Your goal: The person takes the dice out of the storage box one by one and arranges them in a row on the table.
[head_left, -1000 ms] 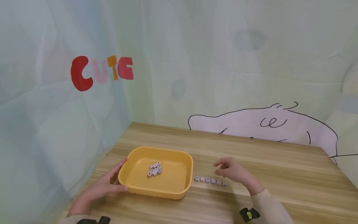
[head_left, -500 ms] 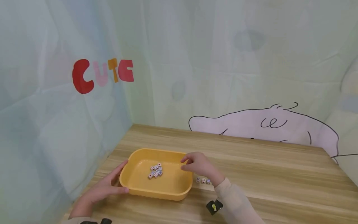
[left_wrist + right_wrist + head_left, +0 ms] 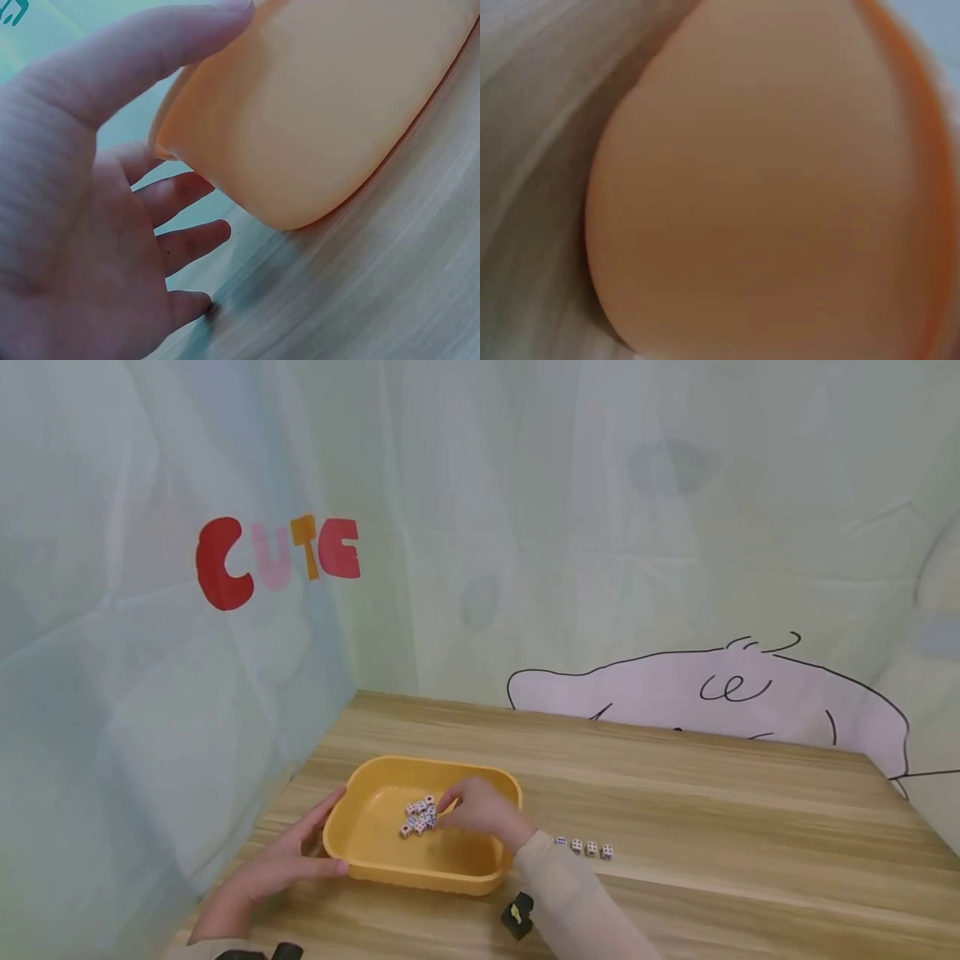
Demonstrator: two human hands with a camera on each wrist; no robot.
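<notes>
Steadying shallow yellow plastic tray point(image 3: 390, 860) on wooden table point(image 3: 712, 827): left hand point(image 3: 273, 868), fingers straight. Right hand point(image 3: 480, 810) reaches small white dice cluster point(image 3: 417, 817) inside; pinch unclear.

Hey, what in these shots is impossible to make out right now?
- Right hand, head view: its fingertips sit at the dice pile; whether they pinch a die is too small to tell.
- Row of dice on the table, head view: its left end is hidden behind the right sleeve.
- Right wrist view: only the blurred yellow tray; no hand or dice show.
- Left wrist view: the tray wall hides the dice; the left hand shows.
</notes>
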